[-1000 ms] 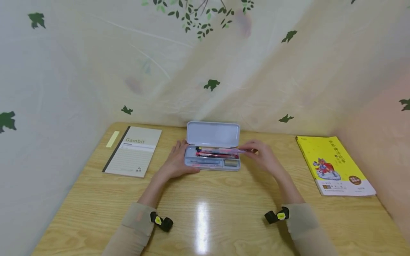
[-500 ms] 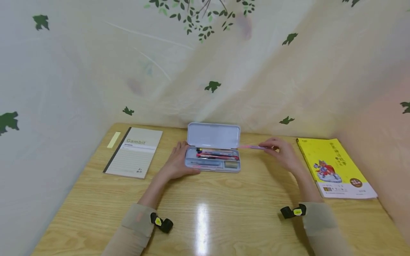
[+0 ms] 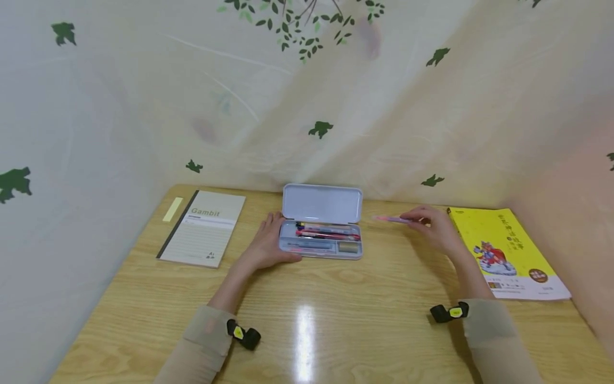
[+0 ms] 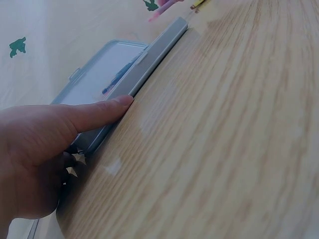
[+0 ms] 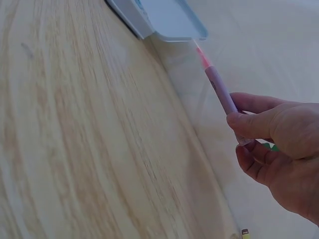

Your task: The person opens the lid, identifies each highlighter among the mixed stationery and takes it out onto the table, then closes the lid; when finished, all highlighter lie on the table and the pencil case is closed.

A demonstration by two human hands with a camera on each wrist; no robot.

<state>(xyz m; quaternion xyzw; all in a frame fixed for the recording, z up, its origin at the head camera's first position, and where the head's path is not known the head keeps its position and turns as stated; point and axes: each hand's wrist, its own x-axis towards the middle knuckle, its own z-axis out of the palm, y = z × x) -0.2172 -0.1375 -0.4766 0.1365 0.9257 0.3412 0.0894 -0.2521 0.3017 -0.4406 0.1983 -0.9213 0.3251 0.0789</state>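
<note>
A pale blue pencil case (image 3: 322, 204) stands with its lid up at the back of the table. Several pens (image 3: 328, 233) and a small greyish block (image 3: 347, 247) lie inside it. My left hand (image 3: 266, 246) holds the case's left end, its thumb along the front edge (image 4: 107, 110) and its other fingers partly hidden behind. To the right of the case, my right hand (image 3: 435, 228) pinches a slim lavender pen (image 5: 222, 90) above the table. The pen's pinkish, see-through end points left toward the case.
A Gambit notebook (image 3: 203, 229) lies on the left of the wooden table (image 3: 355, 314), with a pale yellow strip (image 3: 172, 209) beside it. On the right lies a yellow book (image 3: 508, 245), close to my right forearm. A leaf-patterned curtain (image 3: 240, 117) rises behind the table.
My right hand has drawn the lavender pen out of the pencil case and carried it to the right. My left hand stays at the case's left end.
</note>
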